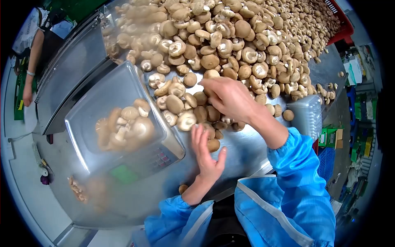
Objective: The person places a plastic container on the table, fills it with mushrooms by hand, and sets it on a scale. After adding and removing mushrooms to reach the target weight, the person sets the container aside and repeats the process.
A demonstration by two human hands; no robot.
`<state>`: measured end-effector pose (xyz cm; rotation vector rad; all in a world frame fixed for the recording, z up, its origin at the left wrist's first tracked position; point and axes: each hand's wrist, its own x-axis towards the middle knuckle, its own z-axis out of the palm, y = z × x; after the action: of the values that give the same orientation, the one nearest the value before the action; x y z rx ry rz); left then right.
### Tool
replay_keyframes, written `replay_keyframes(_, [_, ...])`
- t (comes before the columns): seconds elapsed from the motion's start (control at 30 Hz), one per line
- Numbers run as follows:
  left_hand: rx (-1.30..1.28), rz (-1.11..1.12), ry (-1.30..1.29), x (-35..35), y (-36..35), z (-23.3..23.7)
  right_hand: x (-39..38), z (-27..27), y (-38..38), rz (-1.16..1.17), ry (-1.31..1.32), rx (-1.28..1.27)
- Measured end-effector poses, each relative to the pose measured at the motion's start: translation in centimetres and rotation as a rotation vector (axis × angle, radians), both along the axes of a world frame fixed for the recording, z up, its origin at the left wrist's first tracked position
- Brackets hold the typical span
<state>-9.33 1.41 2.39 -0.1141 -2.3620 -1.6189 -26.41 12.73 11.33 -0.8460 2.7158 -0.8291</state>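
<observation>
Many brown-capped mushrooms (210,61) are heaped on a metal table (238,142), with a looser cluster (175,104) at the near side. My right hand (234,99) reaches over that cluster with its fingers curled down. Whatever lies inside its grip is hidden. My left hand (207,160) has its thumb and fingers apart, palm toward the cluster, its fingertips by the nearest mushrooms (213,145). Left of both hands is a scale (160,159) with a keypad. Several mushrooms (129,125) sit in a clear plastic tray (88,105) on top of it.
A stack of clear plastic trays (309,117) stands at the right. Behind the heap is a red crate (343,24). Steel panels (74,70) rise at the far left, and another person's arm (35,57) shows beyond them. The lower left view is hazy.
</observation>
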Motion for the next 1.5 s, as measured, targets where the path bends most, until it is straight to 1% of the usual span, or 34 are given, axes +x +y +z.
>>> replay_keyframes(0.03, [0.022,0.043,0.007,0.0,-0.6,-0.2,-0.8,0.1,-1.4,-0.037,0.007,-0.051])
replay_keyframes(0.07, [0.043,0.086,0.015,0.0,-1.0,-0.4,-2.0,-1.1,-2.9,0.011,0.169,-0.155])
replay_keyframes(0.1, [0.108,0.131,0.007,-0.1,-1.1,-0.7,-3.4,-2.4,-4.9,0.059,0.266,-0.231])
replay_keyframes(0.13, [0.096,0.165,-0.02,-0.5,-1.3,-0.7,-4.8,-3.5,-7.5,0.059,0.337,-0.308])
replay_keyframes(0.17, [0.084,0.198,-0.048,-1.0,-1.3,-0.4,-6.3,-4.4,-9.9,0.091,0.388,-0.328])
replay_keyframes(0.23, [0.074,0.228,-0.122,-1.9,-1.0,-0.1,-9.7,-6.0,-14.7,0.154,0.31,-0.099])
replay_keyframes(0.27, [0.112,0.233,-0.148,-2.3,-0.8,-0.4,-10.7,-7.8,-16.5,0.126,0.332,-0.004])
replay_keyframes(0.3, [0.216,0.237,-0.122,-3.0,-0.5,-0.6,-11.4,-9.6,-17.9,0.097,0.352,0.09])
replay_keyframes(0.33, [0.32,0.243,-0.097,-3.6,-0.4,-0.9,-11.8,-10.3,-18.5,0.071,0.371,0.184])
replay_keyframes(0.37, [0.15,0.235,-0.098,-3.6,-1.0,-1.6,-11.8,-11.2,-18.5,0.069,0.406,0.225])
replay_keyframes(0.4, [0.1,0.247,-0.108,-3.7,-1.3,-2.1,-11.2,-11.6,-18.2,0.069,0.438,0.272])
replay_keyframes(0.43, [0.055,0.258,-0.123,-3.7,-1.3,-2.4,-10.2,-11.5,-17.6,0.07,0.464,0.324])
replay_keyframes(0.47, [0.015,0.27,-0.133,-3.7,-1.1,-2.6,-9.6,-11.1,-17.2,0.09,0.417,0.389])
replay_keyframes(0.5, [0.136,0.279,-0.134,-3.8,-0.9,-2.7,-8.8,-9.5,-16.2,0.14,0.367,0.436])
replay_keyframes(0.53, [0.111,0.265,-0.095,-3.7,-1.1,-2.8,-7.6,-8.1,-15.3,0.185,0.319,0.481])
replay_keyframes(0.57, [0.174,0.278,-0.07,-3.7,-0.8,-2.8,-6.2,-8.3,-14.8,0.204,0.327,0.476])
replay_keyframes(0.63, [0.312,0.278,-0.03,-4.1,-0.4,-1.9,-3.2,-8.4,-13.1,0.291,0.249,0.377])
replay_keyframes(0.67, [0.325,0.251,-0.085,-3.7,-0.6,-2.1,-1.9,-8.3,-11.5,0.329,0.227,0.322])
replay_keyframes(0.7, [0.328,0.255,-0.067,-3.5,-0.3,-2.1,-1.1,-8.1,-10.3,0.336,0.229,0.301])
replay_keyframes(0.73, [0.326,0.261,-0.052,-3.0,-0.2,-2.1,-0.3,-8.0,-9.2,0.344,0.229,0.275])
replay_keyframes(0.83, [0.114,0.214,-0.135,-2.0,0.0,-2.6,2.3,-7.7,-6.3,0.33,0.257,0.215])
replay_keyframes(0.87, [0.163,0.168,-0.126,-1.7,0.4,-2.8,3.1,-7.7,-5.4,0.322,0.272,0.203])
replay_keyframes(0.93, [0.277,0.08,-0.098,-1.7,1.9,-3.5,4.3,-7.3,-3.6,0.272,0.266,0.221])
replay_keyframes(0.97, [0.3,0.051,-0.064,-1.8,2.6,-4.1,4.8,-6.6,-2.3,0.215,0.251,0.184])
replay_keyframes(1.0, [0.226,0.012,-0.062,-2.0,3.4,-4.1,4.8,-6.5,-0.9,0.208,0.229,0.142])
replay_keyframes(1.07, [0.067,-0.067,-0.064,-2.2,4.5,-3.7,5.5,-7.2,1.9,0.091,0.36,0.13])
replay_keyframes(1.13, [-0.072,-0.122,0.06,-3.2,5.7,-2.0,6.1,-5.6,4.5,-0.001,0.241,0.105])
replay_keyframes(1.2, [-0.246,-0.175,0.134,-3.6,6.6,-0.3,6.7,-3.7,6.8,-0.111,0.27,0.135])
replay_keyframes(1.23, [-0.201,-0.23,0.113,-3.6,6.9,0.1,7.2,-3.3,7.8,-0.151,0.256,0.134])
replay_keyframes(1.27, [-0.23,-0.264,0.13,-3.6,7.1,0.2,7.6,-2.9,8.9,-0.192,0.245,0.132])
replay_keyframes(1.33, [-0.284,-0.324,0.094,-3.1,6.9,0.6,8.7,-1.7,11.0,-0.241,0.199,0.019])
replay_keyframes(1.43, [-0.244,-0.319,0.062,-1.1,5.8,1.1,10.6,1.1,14.4,-0.361,0.191,0.094])
replay_keyframes(1.47, [-0.236,-0.324,0.047,0.0,5.0,1.1,11.0,1.8,16.0,-0.42,0.264,0.066])
replay_keyframes(1.5, [-0.262,-0.336,0.022,1.2,4.1,0.9,11.2,1.6,18.1,-0.552,0.35,0.088])
